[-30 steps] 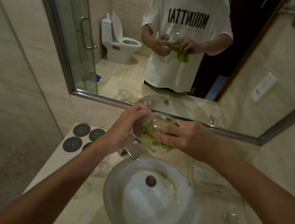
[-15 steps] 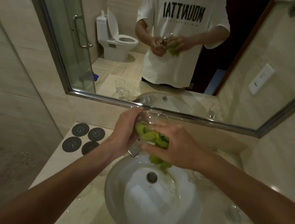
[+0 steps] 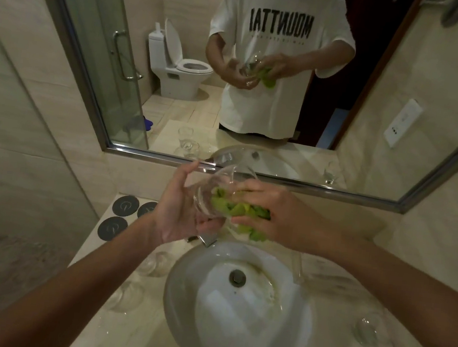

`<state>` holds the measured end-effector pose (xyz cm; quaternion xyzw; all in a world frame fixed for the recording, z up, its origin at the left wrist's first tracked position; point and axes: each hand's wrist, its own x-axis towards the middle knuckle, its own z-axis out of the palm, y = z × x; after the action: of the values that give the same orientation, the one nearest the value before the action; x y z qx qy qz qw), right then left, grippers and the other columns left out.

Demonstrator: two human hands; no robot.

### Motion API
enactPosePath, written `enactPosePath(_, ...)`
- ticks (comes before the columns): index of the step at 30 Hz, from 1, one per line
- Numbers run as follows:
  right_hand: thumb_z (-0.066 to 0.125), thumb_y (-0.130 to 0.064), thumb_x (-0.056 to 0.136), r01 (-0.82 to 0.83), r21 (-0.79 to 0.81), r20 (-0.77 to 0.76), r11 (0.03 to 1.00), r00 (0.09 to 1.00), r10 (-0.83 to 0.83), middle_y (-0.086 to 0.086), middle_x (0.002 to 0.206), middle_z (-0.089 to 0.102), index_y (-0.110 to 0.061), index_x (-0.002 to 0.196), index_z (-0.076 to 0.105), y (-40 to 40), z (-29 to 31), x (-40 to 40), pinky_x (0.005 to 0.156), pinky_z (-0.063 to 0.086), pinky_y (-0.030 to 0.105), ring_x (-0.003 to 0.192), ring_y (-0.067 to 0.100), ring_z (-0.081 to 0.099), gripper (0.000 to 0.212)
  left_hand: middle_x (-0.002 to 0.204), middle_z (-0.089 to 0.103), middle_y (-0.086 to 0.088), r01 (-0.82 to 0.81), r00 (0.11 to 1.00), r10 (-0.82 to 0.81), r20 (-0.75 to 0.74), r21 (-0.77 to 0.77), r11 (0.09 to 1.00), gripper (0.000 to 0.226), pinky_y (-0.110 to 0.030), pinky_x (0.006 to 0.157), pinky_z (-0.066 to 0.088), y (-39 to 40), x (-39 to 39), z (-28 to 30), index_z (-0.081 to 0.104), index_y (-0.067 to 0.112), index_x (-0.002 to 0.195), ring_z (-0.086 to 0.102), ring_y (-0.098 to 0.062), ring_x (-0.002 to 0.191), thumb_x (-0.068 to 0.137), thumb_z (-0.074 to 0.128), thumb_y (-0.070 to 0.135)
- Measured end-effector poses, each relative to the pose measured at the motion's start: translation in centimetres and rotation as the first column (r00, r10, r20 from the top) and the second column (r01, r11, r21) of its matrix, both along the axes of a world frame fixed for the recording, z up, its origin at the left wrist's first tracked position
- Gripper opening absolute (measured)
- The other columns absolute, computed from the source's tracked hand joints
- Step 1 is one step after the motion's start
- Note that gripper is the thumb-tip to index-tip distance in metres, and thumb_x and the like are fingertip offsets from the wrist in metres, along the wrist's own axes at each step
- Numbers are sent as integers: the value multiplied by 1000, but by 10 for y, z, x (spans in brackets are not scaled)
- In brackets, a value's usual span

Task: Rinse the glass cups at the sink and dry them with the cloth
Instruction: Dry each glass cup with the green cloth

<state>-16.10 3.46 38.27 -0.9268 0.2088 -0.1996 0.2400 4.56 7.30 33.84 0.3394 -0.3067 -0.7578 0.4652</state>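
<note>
Above the faucet I hold a clear glass cup (image 3: pixel 222 185) tilted on its side. My left hand (image 3: pixel 179 212) cradles its base from the left, fingers curled round it. My right hand (image 3: pixel 271 216) pinches a green cloth (image 3: pixel 241 212) that is stuffed into the cup's mouth and hangs out below. The white sink basin (image 3: pixel 237 304) lies directly under both hands, with its drain showing.
Two glass cups (image 3: pixel 132 294) stand on the counter left of the basin, partly behind my left forearm. Another glass (image 3: pixel 367 330) sits right of the basin. Dark round coasters (image 3: pixel 125 205) lie at the back left. The faucet (image 3: pixel 207 235) pokes out beneath my hands. A mirror fills the wall ahead.
The cup has turned in my left hand, whose fingers have loosened round its base. My right hand has worked the cloth round inside the cup. Both hands stayed above the faucet.
</note>
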Motion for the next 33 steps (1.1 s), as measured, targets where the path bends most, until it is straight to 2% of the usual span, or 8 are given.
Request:
enactPosePath(3,76,-6,84,-281,-574,-299,769,946,123,-2,128,64,-19,115,70,-9,-9,2,83,50,27,96,13,66,34,89,66,-12,22,990,-36,133,102,995,66,-35,73,51,-2,1,-4,72,11,104,62,-23,78,86,45,69)
enactPosePath(6,72,0,83,-327,-627,-339,707,932,130,1,125,64,-18,118,68,-10,-17,3,77,53,31,87,23,66,40,87,66,-11,-53,965,25,263,101,994,55,-36,74,51,2,-7,-8,71,11,104,61,-24,75,86,56,61)
enactPosePath(11,73,-21,89,117,118,-155,986,983,-99,-1,119,68,-22,130,64,12,-18,8,86,56,31,96,12,67,41,78,72,-7,-384,888,380,258,-37,922,36,-26,53,54,3,-26,-8,68,7,91,68,-17,62,101,46,34)
enactPosePath(15,74,-10,89,83,702,-29,708,996,-88,6,114,72,-12,129,59,28,-4,10,89,57,32,102,19,71,43,81,64,-19,-495,802,501,324,-108,862,40,-29,58,56,3,-25,-9,64,-5,101,64,-28,70,102,46,30)
enactPosePath(21,50,-18,88,-49,909,91,414,992,-82,8,130,64,-29,137,51,15,0,-5,95,54,34,114,20,64,50,84,73,-10,-474,847,428,317,83,877,42,-28,57,54,6,-19,-8,69,8,108,68,-20,69,97,51,43)
enactPosePath(25,73,-23,88,141,497,-96,856,990,-107,-6,145,52,-28,154,31,4,-23,-8,110,45,36,127,5,54,79,50,57,2,-474,867,418,273,190,860,31,-16,37,33,4,-21,-1,57,17,72,51,-11,39,93,54,39)
enactPosePath(29,81,-39,79,202,161,53,966,976,-213,-15,128,58,-22,141,50,6,-28,-5,94,52,20,111,-5,58,72,43,55,1,-451,882,396,255,219,865,35,-12,33,34,5,-30,8,55,14,68,49,-12,30,93,52,38)
enactPosePath(33,68,-66,76,305,-366,105,879,952,-287,2,117,59,-6,119,64,-2,-39,-4,86,49,26,105,17,51,74,60,66,-5,-421,894,354,275,249,872,30,-22,49,51,5,-31,9,65,13,83,64,-19,50,89,50,38)
